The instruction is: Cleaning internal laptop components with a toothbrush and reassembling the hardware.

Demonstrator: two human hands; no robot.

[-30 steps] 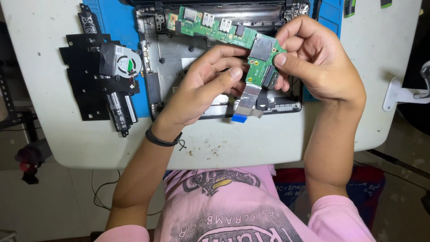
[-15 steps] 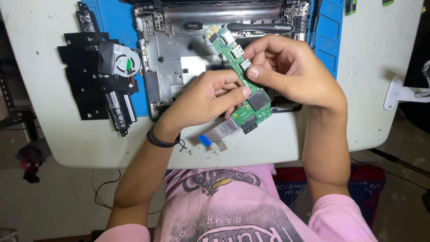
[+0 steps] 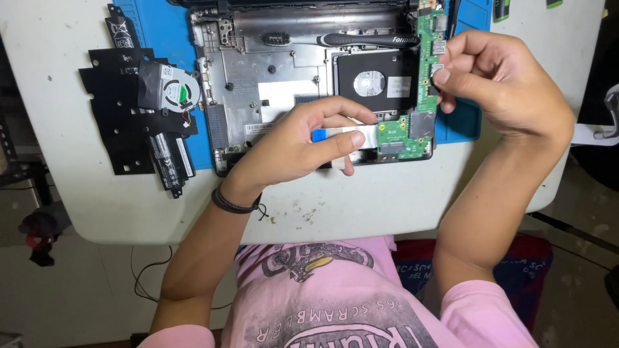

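Swung round since half a second ago, the long narrow green circuit board [image 3: 425, 84] now stands upright along the right side of the open grey metal laptop chassis [image 3: 271, 71] instead of slanting across the middle, and the white flat ribbon cable with the blue tip [image 3: 345, 136] has come up off the table edge.

Right hand [image 3: 503, 84] is pinched shut on the board's upper part, thumb and fingertips on its right edge, probably so the connectors stay untouched. Left hand [image 3: 296, 145] is closed on the ribbon cable, thumb under and fingers over, holding it flat out to the left of the board's lower corner, likely to keep it from kinking.

Just above the left hand sits the round black hard drive bay [image 3: 371, 84], with a black-handled screwdriver [image 3: 367, 40] lying across the chassis above that. Further left, on the blue work mat [image 3: 161, 26], are a black cooling fan [image 3: 171, 90] and black plastic sheeting [image 3: 119, 129]. All of it rests on a white table [image 3: 97, 206].
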